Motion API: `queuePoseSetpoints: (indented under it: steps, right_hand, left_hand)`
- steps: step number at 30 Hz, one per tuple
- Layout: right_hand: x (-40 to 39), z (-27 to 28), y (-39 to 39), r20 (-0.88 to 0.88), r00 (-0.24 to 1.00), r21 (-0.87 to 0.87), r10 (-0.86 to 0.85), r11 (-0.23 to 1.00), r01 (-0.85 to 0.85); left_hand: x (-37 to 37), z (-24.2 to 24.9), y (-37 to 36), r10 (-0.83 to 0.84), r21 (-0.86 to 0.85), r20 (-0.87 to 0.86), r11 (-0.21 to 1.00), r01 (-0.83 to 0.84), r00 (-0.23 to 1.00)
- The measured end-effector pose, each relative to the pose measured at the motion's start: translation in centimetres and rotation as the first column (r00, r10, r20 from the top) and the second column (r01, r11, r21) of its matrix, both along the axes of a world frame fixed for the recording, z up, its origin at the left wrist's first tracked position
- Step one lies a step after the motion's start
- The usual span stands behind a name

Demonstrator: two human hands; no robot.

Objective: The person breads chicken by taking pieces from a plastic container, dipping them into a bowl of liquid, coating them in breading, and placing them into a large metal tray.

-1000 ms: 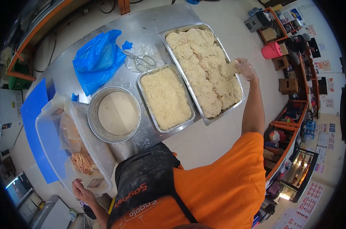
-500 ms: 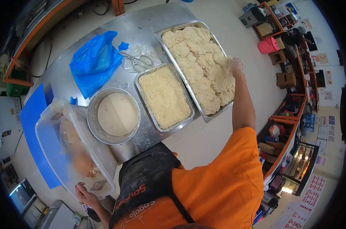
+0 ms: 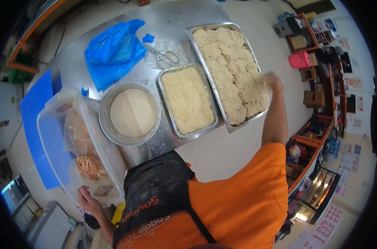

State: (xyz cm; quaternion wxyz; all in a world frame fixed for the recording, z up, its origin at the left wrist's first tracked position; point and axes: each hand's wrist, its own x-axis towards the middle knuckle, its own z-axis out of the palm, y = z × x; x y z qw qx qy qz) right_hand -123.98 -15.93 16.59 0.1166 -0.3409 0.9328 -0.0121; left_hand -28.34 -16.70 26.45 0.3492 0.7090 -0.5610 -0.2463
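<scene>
My right hand is at the right rim of a long metal tray, smeared by motion; its fingers are too blurred to show whether they hold anything. Pale crumb-coated pieces fill this tray in rows. Left of it, a smaller metal pan holds pale yellowish crumbs. Beside that stands a round metal pot with milky, pale liquid. My left hand, loosely curled with fingers apart and nothing in it, hovers near the lower corner of a clear plastic tub.
In the tub are raw-looking meat and a plastic bag. On the steel table lie a blue plastic bag and scissors. Orange shelving and a pink bucket stand to the right.
My right hand has moved from over the breaded pieces, where something pale was at its fingers, outward to the tray's right rim. The view has shifted slightly.
</scene>
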Motion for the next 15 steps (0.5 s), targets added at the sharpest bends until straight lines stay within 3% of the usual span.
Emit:
queuePoseSetpoints:
  steps: [1, 3, 5, 6, 7, 8, 9, 10, 11, 12, 14, 15]
  right_hand:
    - [-2.1, 0.3, 0.0, -0.04, 0.997, 0.08, 0.066, 0.995, -0.063]
    - [2.1, 5.8, -3.9, 0.109, 0.994, 0.267, 0.006, 0.963, -0.035]
    - [8.4, 12.3, -8.0, 0.158, 0.982, 0.23, -0.1, 0.971, 0.062]
    - [8.2, 11.5, -7.9, -0.083, 0.995, -0.03, 0.055, 0.998, -0.057]
    - [8.1, 10.8, -7.7, -0.385, 0.912, -0.206, 0.139, 0.951, -0.231]
    - [11.7, 13.0, -8.8, -0.218, 0.962, -0.163, 0.164, 0.966, -0.201]
    - [6.9, 6.9, -7.4, -0.421, 0.863, -0.204, 0.279, 0.898, -0.39]
    - [8.5, 6.7, -8.4, -0.125, 0.938, -0.034, 0.324, 0.943, -0.33]
    - [7.2, 3.8, -7.8, -0.163, 0.875, 0.099, 0.456, 0.89, -0.445]
    - [5.9, 1.0, -7.3, -0.19, 0.789, 0.221, 0.585, 0.808, -0.546]
    - [7.6, 0.0, -9.1, -0.229, 0.263, 0.595, 0.937, 0.349, -0.724]
    - [14.7, 3.8, -10.9, -0.199, 0.339, 0.463, 0.919, 0.393, -0.794]
  left_hand:
    - [-0.2, 0.2, -0.1, 0.005, 0.008, 0.013, 1.0, -0.006, 1.0]
    - [-0.3, 0.3, 0.0, 0.018, 0.015, 0.015, 1.0, -0.018, 1.0]
    - [-0.3, 0.2, 0.1, 0.026, 0.048, 0.027, 0.998, -0.027, 0.999]
    - [-0.1, 0.6, 0.2, 0.033, 0.082, 0.057, 0.996, -0.038, 0.998]
    - [-0.1, -0.1, 0.5, 0.067, 0.04, -0.003, 0.997, -0.067, 0.998]
    - [0.0, -1.3, 0.8, 0.11, -0.019, -0.052, 0.994, -0.111, 0.993]
    - [0.5, -1.6, 1.0, 0.046, -0.054, -0.015, 0.997, -0.047, 0.999]
    - [0.7, -1.2, 1.1, -0.015, -0.081, 0.029, 0.997, 0.017, 0.999]
    - [-0.5, 0.7, 0.5, 0.0, 0.002, -0.097, 1.0, 0.0, 0.995]
    - [-0.6, 1.1, 0.4, -0.018, -0.018, -0.052, 1.0, 0.017, 0.998]
    - [-0.2, 1.6, 0.5, -0.036, -0.016, -0.068, 0.999, 0.035, 0.997]
    - [-0.3, 1.7, 0.5, -0.042, -0.004, -0.132, 0.999, 0.042, 0.99]
